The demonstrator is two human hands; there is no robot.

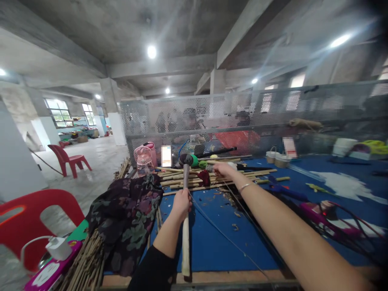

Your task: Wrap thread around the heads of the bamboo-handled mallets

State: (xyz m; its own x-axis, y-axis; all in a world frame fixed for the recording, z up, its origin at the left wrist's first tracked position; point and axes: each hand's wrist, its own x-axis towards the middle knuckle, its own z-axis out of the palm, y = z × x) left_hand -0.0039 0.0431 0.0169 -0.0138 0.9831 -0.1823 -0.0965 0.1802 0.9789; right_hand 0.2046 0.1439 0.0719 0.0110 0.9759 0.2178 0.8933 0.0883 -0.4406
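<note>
My left hand (181, 203) grips the wooden handle of a mallet (185, 226) whose dark head (186, 160) points away from me, over a row of bamboo sticks (194, 180). My right hand (223, 169) reaches far across the blue table (212, 238) and rests on those sticks, fingers closed near a dark red lump (205, 177). A thin cord (224, 236) runs from that hand back toward me; whether the hand holds it I cannot tell.
A flowered dark cloth (127, 218) lies over a bundle of thin sticks (85, 262) at the left. A pink water jug (144, 159) and a phone stand at the back. Red plastic chairs (71, 159) sit left. A mesh partition (242, 117) has people behind it.
</note>
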